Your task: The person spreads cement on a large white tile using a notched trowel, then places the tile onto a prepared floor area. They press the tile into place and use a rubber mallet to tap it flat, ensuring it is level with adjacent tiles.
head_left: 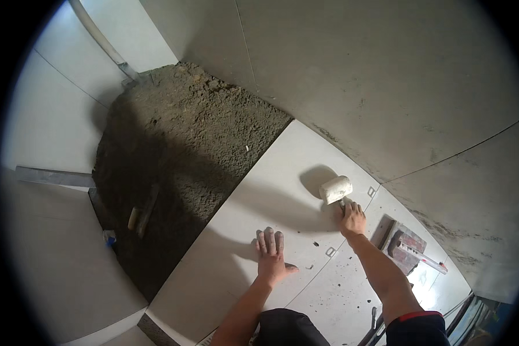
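My right hand (pixel 352 220) grips the short dark handle of a white-headed mallet (pixel 336 190). The mallet head is over the large pale floor tile (pixel 254 199), with its shadow beside it; whether it touches the tile I cannot tell. Fingers stretched and a little apart, my left hand (pixel 271 259) rests on the same tile, nearer to me. Dust whitens its fingertips. Along the seam with the neighbouring tile sit two small pale loop-shaped clips, one spacer clip (pixel 331 252) between my arms and another clip (pixel 372 192) close to the wall.
Rough grey mortar (pixel 207 115) fills the far left corner, with a trowel (pixel 147 213) lying on it. A pipe (pixel 101 37) runs down there. Right of my forearm lie a dusty block-like tool (pixel 406 248) and a small level (pixel 421 256). Tiled walls (pixel 386 75) enclose the floor.
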{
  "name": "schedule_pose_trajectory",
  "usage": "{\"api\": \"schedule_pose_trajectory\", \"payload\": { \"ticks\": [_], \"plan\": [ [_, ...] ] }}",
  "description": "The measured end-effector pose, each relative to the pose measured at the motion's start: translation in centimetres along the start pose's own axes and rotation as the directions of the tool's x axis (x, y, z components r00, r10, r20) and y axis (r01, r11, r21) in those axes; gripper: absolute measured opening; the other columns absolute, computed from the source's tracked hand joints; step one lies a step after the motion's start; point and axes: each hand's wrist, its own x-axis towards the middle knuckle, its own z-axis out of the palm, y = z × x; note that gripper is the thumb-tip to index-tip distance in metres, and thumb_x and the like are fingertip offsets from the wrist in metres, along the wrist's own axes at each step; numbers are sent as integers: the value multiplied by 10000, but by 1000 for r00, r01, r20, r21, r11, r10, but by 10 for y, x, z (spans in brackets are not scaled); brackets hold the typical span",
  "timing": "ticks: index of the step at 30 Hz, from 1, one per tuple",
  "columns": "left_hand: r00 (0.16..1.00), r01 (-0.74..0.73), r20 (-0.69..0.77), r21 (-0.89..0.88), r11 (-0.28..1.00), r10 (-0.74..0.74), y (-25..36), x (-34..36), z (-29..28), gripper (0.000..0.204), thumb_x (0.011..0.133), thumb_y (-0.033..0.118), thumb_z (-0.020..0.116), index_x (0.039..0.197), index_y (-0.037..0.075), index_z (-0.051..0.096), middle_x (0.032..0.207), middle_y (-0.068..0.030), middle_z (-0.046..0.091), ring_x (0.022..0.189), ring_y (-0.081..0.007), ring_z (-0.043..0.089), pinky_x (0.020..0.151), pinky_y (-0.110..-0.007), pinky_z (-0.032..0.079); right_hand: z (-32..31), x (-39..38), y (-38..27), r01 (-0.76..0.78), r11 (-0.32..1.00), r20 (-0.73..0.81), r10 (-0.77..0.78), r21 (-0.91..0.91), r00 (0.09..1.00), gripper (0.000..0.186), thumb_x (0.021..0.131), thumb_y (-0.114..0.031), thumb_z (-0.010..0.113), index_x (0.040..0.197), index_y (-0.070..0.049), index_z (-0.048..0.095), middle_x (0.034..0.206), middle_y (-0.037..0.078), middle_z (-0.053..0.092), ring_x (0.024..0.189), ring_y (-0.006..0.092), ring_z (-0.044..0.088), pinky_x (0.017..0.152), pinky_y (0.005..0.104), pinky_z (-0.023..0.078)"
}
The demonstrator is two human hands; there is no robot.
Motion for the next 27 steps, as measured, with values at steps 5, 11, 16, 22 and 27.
{"api": "schedule_pose_trajectory", "payload": {
  "ticks": [5,11,16,22,27],
  "plan": [
    [999,-37,11,46,998,37,-3,6,-5,1255,612,679,768,1514,9,208,1573,-262,90,1446,-515,20,1161,-632,71,-2,1,-4,10,999,-109,-6,37,994,358,925,-356,561,1037,-22,621,1003,161,610,971,341,588,859,450,487],
    [929,-208,-298,70,976,219,-66,111,-7,970,776,541,711,1463,-23,323,1534,-251,235,1447,-434,173,1151,-622,150,11,1,2,35,999,-51,-34,7,998,329,918,-333,569,1049,-34,607,989,144,603,919,339,590,783,446,494],
    [913,-163,-373,44,986,167,-55,168,-35,873,862,528,590,1463,-41,313,1545,-238,248,1463,-397,173,1171,-565,163,4,3,-3,22,999,-36,-23,-27,999,321,895,-335,604,1011,-36,615,921,141,596,869,329,587,761,444,491],
    [943,-129,-308,13,992,127,-56,171,-38,871,857,515,591,1469,-40,318,1555,-241,240,1453,-414,204,1170,-565,173,-1,8,-7,-13,999,51,15,-46,999,301,893,-328,607,946,-32,598,933,133,595,878,330,579,772,445,481],
    [952,-117,-288,-29,993,104,-60,172,-39,857,866,535,567,1465,-34,338,1542,-252,263,1447,-420,218,1154,-574,204,4,9,-7,6,1000,19,-5,-23,1000,284,880,-305,608,915,-26,563,908,160,572,861,360,567,750,468,465]
  ]
}}
